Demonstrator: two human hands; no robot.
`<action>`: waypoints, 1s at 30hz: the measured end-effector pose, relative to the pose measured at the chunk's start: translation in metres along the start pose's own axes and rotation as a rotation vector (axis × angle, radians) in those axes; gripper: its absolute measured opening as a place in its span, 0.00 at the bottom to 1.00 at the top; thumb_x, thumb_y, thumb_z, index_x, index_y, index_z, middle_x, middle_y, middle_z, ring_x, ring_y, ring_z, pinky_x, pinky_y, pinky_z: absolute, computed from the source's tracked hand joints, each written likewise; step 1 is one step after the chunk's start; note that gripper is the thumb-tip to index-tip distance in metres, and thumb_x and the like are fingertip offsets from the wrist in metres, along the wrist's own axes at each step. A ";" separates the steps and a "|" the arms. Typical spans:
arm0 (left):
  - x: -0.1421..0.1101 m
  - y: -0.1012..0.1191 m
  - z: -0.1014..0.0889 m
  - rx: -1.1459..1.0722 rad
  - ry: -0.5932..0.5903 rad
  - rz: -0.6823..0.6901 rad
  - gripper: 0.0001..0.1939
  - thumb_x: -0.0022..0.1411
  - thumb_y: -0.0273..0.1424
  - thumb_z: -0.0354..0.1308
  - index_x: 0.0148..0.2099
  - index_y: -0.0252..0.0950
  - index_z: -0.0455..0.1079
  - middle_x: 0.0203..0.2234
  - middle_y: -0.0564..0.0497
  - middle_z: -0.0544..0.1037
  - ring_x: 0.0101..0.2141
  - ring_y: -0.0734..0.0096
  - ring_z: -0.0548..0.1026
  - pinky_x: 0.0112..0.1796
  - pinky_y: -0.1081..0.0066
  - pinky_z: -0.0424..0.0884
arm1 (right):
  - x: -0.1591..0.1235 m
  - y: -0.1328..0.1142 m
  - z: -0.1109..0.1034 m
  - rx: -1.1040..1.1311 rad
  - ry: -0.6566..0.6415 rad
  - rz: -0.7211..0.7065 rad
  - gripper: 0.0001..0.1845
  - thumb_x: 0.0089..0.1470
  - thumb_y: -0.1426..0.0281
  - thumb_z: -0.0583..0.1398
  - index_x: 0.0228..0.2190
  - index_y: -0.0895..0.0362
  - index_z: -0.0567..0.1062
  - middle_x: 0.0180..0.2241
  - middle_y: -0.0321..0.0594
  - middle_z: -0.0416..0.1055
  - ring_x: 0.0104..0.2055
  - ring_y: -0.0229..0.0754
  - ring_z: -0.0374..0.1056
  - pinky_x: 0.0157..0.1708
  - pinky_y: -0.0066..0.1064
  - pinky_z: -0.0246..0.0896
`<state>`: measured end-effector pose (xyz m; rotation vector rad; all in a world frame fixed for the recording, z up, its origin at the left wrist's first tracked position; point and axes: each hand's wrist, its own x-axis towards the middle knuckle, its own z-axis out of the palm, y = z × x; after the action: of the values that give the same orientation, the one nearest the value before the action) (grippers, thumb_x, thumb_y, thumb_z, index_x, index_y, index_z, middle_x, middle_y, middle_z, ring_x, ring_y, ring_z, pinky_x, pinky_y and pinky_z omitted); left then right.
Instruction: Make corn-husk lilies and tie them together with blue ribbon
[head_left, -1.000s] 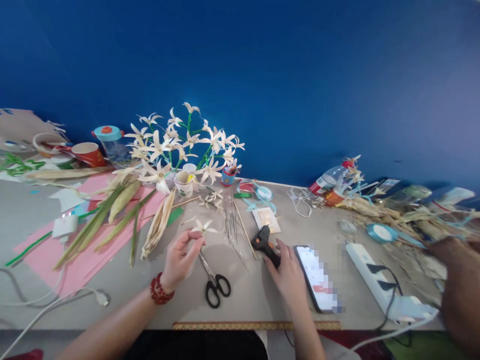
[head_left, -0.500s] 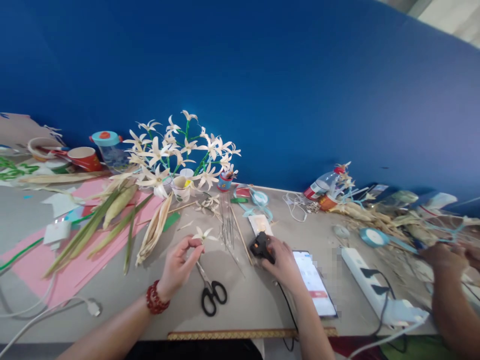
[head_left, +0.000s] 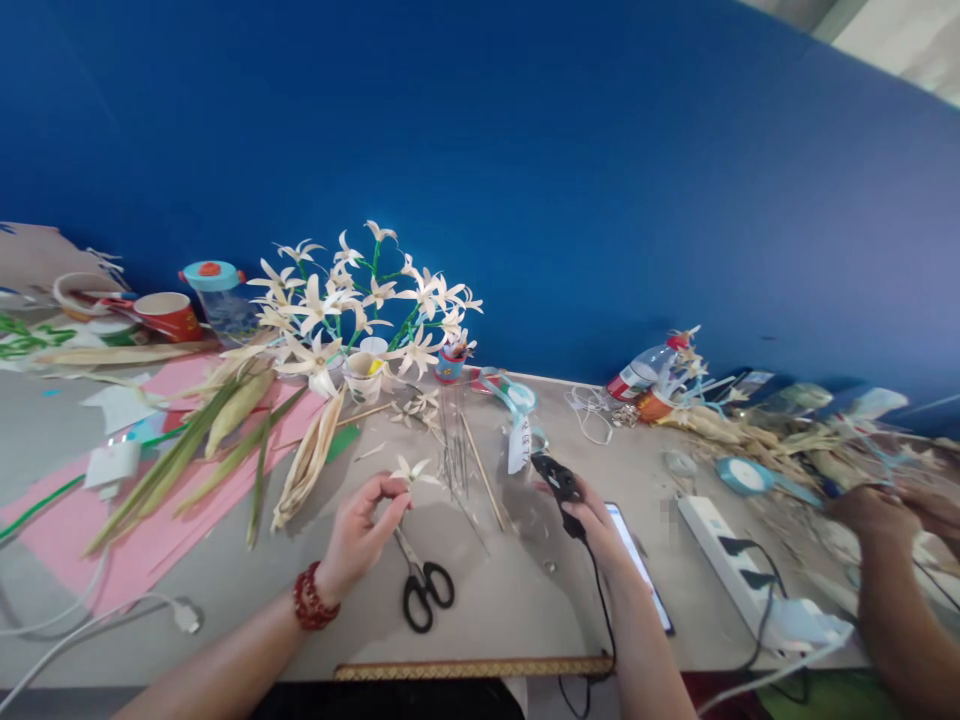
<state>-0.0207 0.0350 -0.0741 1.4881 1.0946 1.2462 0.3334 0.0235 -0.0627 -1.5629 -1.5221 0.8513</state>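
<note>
Between the thumb and fingertips of my left hand [head_left: 369, 522] is a small pale corn-husk flower [head_left: 411, 472], petals up. Black-handled scissors [head_left: 426, 590] lie just below it on the table. My right hand [head_left: 596, 520] is closed around a black glue gun [head_left: 559, 482], raised off the table with its nozzle pointing left and away; its cord runs down past my wrist. A white slip of paper [head_left: 519, 446] with dark writing stands tilted at the nozzle, apparently touching it. Under my right forearm a lit phone [head_left: 637, 565] is partly covered.
Behind stand finished husk flowers [head_left: 360, 290] in cups. Thin wires [head_left: 456, 455] and a stick [head_left: 484, 470] lie mid-table. Husks [head_left: 180, 470] cover pink paper [head_left: 67, 540] at left. A power strip [head_left: 724, 550] and another person's hands [head_left: 877, 515] are at right.
My right hand has lifted the glue gun and turned it, moving slightly right over the phone. The paper slip, flat before, now tilts up at the nozzle. My left hand has barely moved.
</note>
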 end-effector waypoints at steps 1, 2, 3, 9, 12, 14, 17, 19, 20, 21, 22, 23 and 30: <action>0.000 0.000 0.000 0.000 0.000 -0.003 0.08 0.65 0.34 0.54 0.35 0.36 0.69 0.29 0.50 0.72 0.32 0.70 0.71 0.35 0.72 0.67 | 0.000 -0.001 -0.001 -0.058 -0.042 -0.027 0.20 0.51 0.67 0.53 0.46 0.57 0.69 0.41 0.45 0.77 0.47 0.52 0.72 0.46 0.42 0.65; 0.000 0.000 0.000 0.001 -0.002 -0.004 0.08 0.65 0.34 0.54 0.35 0.36 0.69 0.29 0.50 0.72 0.32 0.70 0.71 0.35 0.72 0.67 | 0.001 -0.004 -0.001 -0.136 -0.076 -0.057 0.19 0.50 0.67 0.54 0.45 0.57 0.69 0.41 0.46 0.76 0.45 0.51 0.73 0.45 0.41 0.66; 0.000 0.000 0.000 0.003 -0.001 -0.005 0.08 0.65 0.34 0.54 0.35 0.36 0.69 0.29 0.50 0.72 0.32 0.70 0.71 0.35 0.72 0.67 | 0.001 -0.008 -0.002 -0.238 -0.094 -0.091 0.19 0.50 0.68 0.55 0.45 0.56 0.69 0.42 0.46 0.75 0.43 0.51 0.73 0.44 0.41 0.66; 0.000 0.003 0.001 0.026 -0.013 0.003 0.10 0.65 0.35 0.53 0.34 0.35 0.69 0.29 0.51 0.70 0.31 0.71 0.70 0.35 0.73 0.67 | -0.002 -0.040 -0.003 -0.702 -0.089 -0.318 0.18 0.47 0.74 0.57 0.43 0.54 0.70 0.48 0.46 0.69 0.50 0.51 0.67 0.48 0.40 0.63; 0.000 0.005 0.001 0.019 -0.014 0.008 0.10 0.65 0.34 0.53 0.33 0.35 0.69 0.28 0.50 0.70 0.31 0.71 0.70 0.34 0.73 0.67 | 0.000 -0.051 0.003 -0.671 -0.205 -0.353 0.20 0.46 0.75 0.56 0.44 0.55 0.71 0.50 0.47 0.68 0.52 0.51 0.65 0.49 0.40 0.63; 0.000 0.007 0.001 0.010 -0.007 0.003 0.09 0.64 0.34 0.54 0.33 0.35 0.69 0.28 0.50 0.71 0.31 0.70 0.70 0.34 0.73 0.68 | 0.002 -0.056 0.008 -0.603 -0.264 -0.337 0.20 0.45 0.76 0.56 0.43 0.55 0.71 0.50 0.47 0.68 0.51 0.51 0.65 0.49 0.40 0.62; 0.000 0.009 0.001 0.002 0.013 0.002 0.09 0.64 0.34 0.54 0.33 0.35 0.70 0.29 0.49 0.72 0.32 0.70 0.71 0.34 0.73 0.68 | 0.003 -0.060 0.014 -0.424 -0.357 -0.287 0.18 0.48 0.74 0.56 0.42 0.55 0.72 0.46 0.46 0.70 0.47 0.50 0.67 0.48 0.40 0.63; 0.000 0.009 0.001 -0.002 0.020 0.001 0.10 0.64 0.34 0.54 0.33 0.35 0.70 0.28 0.50 0.72 0.31 0.70 0.71 0.34 0.73 0.68 | -0.001 -0.057 0.013 -0.242 -0.455 -0.252 0.14 0.51 0.70 0.56 0.41 0.55 0.73 0.44 0.46 0.72 0.46 0.50 0.67 0.47 0.40 0.63; 0.000 0.009 0.001 -0.004 0.017 -0.003 0.10 0.64 0.34 0.54 0.33 0.35 0.70 0.28 0.50 0.72 0.31 0.70 0.71 0.34 0.73 0.68 | -0.003 -0.054 0.011 -0.144 -0.493 -0.221 0.14 0.51 0.67 0.57 0.41 0.55 0.73 0.44 0.46 0.72 0.46 0.51 0.68 0.46 0.40 0.64; 0.000 0.009 0.000 -0.006 0.012 -0.008 0.10 0.64 0.34 0.54 0.33 0.35 0.70 0.28 0.50 0.71 0.31 0.70 0.71 0.34 0.73 0.68 | -0.006 -0.050 0.009 -0.045 -0.507 -0.173 0.15 0.51 0.65 0.58 0.41 0.55 0.73 0.43 0.46 0.73 0.45 0.51 0.69 0.44 0.40 0.65; -0.001 0.009 0.000 -0.009 0.008 -0.012 0.10 0.64 0.35 0.54 0.33 0.35 0.70 0.28 0.51 0.71 0.31 0.70 0.71 0.34 0.73 0.68 | -0.009 -0.044 0.006 0.053 -0.499 -0.109 0.17 0.50 0.63 0.59 0.41 0.55 0.73 0.42 0.46 0.73 0.42 0.51 0.70 0.41 0.40 0.66; -0.001 0.008 0.000 -0.011 0.003 -0.014 0.10 0.64 0.35 0.54 0.33 0.35 0.69 0.28 0.51 0.71 0.31 0.70 0.71 0.35 0.73 0.67 | -0.012 -0.039 0.003 0.150 -0.464 -0.039 0.18 0.49 0.62 0.59 0.41 0.56 0.73 0.39 0.46 0.74 0.38 0.50 0.71 0.36 0.39 0.67; 0.001 0.008 -0.001 0.030 -0.007 0.023 0.09 0.65 0.34 0.53 0.33 0.36 0.69 0.29 0.51 0.71 0.32 0.70 0.71 0.38 0.72 0.67 | -0.024 -0.050 0.002 0.503 0.095 -0.011 0.11 0.54 0.61 0.56 0.32 0.56 0.70 0.28 0.41 0.70 0.16 0.37 0.60 0.16 0.31 0.56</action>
<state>-0.0206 0.0338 -0.0658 1.5308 1.0992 1.2449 0.3069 -0.0013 -0.0209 -1.2028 -1.1342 1.0414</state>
